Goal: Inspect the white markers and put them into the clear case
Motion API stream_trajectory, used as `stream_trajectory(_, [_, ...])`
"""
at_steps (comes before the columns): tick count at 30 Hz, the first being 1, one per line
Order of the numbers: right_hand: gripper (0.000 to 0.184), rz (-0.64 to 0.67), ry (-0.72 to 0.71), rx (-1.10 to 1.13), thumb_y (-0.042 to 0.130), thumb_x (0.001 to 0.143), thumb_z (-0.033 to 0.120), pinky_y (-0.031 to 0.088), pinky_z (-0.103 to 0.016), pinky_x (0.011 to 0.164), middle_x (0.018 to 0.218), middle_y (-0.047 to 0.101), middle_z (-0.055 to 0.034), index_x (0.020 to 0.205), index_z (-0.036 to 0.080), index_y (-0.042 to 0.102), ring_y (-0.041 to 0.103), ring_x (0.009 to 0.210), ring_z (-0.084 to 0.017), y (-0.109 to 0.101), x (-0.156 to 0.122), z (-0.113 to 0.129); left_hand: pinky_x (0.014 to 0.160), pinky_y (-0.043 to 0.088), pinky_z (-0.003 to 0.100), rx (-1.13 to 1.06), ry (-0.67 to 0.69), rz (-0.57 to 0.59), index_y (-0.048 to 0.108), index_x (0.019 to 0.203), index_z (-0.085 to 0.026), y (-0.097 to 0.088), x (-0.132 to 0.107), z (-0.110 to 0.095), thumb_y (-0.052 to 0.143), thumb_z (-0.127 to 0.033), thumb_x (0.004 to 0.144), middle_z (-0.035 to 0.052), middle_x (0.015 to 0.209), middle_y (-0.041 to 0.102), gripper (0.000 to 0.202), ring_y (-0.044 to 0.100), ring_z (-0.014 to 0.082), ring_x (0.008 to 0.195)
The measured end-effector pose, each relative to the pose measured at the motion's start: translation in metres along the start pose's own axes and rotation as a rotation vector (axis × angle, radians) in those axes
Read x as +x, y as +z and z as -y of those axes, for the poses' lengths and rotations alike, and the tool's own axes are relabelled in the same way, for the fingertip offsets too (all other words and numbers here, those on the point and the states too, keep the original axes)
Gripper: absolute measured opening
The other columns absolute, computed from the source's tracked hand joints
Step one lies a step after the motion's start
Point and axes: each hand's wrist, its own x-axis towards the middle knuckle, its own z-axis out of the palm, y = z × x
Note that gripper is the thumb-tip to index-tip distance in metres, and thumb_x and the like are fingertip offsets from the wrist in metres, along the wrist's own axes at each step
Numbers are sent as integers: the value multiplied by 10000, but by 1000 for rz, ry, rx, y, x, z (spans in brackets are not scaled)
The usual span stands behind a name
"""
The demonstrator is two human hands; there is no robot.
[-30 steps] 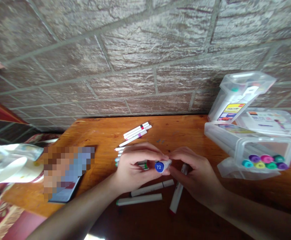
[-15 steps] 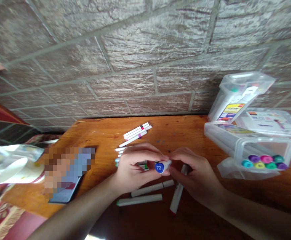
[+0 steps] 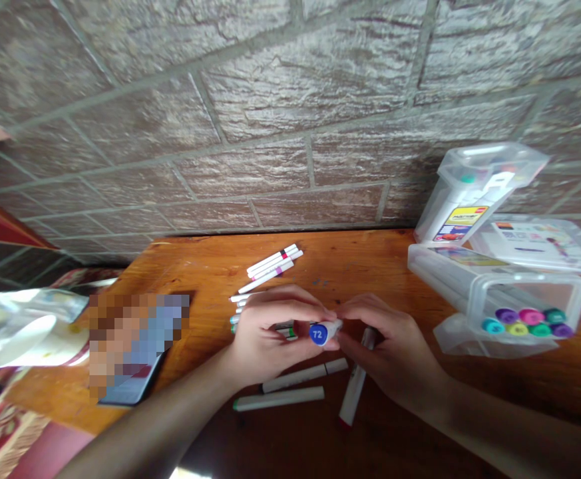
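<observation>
Between my two hands is a white marker with a blue end numbered 72, pointing toward me. The fingertips of my left hand pinch it from the left. My right hand grips it from the right, near its far part, which is mostly hidden. Under my right hand lies a red-tipped marker, partly covered. Below my left hand rest a black-ended marker and a green-tipped marker. Several more white markers lie on the table beyond, some hidden behind my left hand.
At right, an open clear case lies on its side with several coloured markers. Behind it stand a closed upright marker case and a flat clear box. At left are a phone and a white cup. A stone wall backs the wooden table.
</observation>
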Motion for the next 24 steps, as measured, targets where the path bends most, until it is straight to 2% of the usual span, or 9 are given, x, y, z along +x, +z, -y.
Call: stream_trajectory(24, [118,12,12,7,765,882,160,512,-311,778,917,749,-14,972,234,745,696,867,-196,0,-1,1,694,620,232,22,-10,6,792,962,-149,-1,0,1,926,-89,684,81,893,800,314,759,166,766])
